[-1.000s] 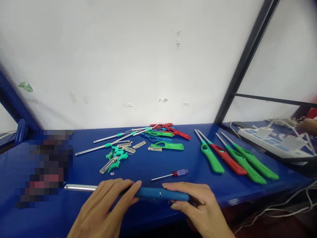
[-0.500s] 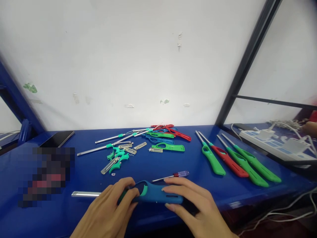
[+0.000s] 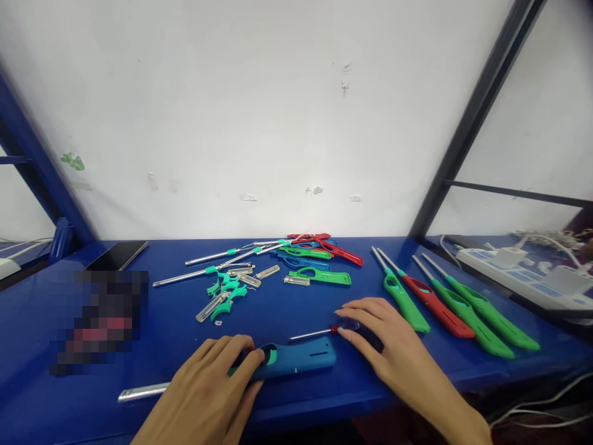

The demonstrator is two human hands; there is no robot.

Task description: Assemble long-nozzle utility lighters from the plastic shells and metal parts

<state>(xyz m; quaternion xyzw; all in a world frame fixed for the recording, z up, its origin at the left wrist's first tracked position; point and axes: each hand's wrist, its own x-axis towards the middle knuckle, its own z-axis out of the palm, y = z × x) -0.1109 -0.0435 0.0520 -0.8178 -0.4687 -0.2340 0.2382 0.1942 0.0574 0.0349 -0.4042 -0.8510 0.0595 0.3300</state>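
Observation:
My left hand point(image 3: 208, 386) is closed around the neck and trigger area of a blue long-nosed gas lighter point(image 3: 301, 361) near the table's front edge. Its silver barrel sticks out to the left, and a teal trigger shows in the loop. My right hand point(image 3: 391, 346) has its thumb and fingers around the handle of a small screwdriver point(image 3: 311, 335), whose shaft points left behind the lighter. The fingers partly hide the handle. Further back lie teal triggers point(image 3: 225, 308), clear fuel tanks point(image 3: 212, 307) and a green handle shell point(image 3: 324, 275).
Several whole lighters point(image 3: 451, 312), green and red, lie in a row at the right. Metal barrels point(image 3: 183, 278) and coloured shells point(image 3: 345, 252) are heaped by the wall. A phone point(image 3: 118, 254) lies at the left; a power strip point(image 3: 523, 272) is beyond the right post.
My right hand has left the blue lighter's handle and moved back and right onto the screwdriver. The lighter, still in my left hand, has tilted, its barrel tip nearer me.

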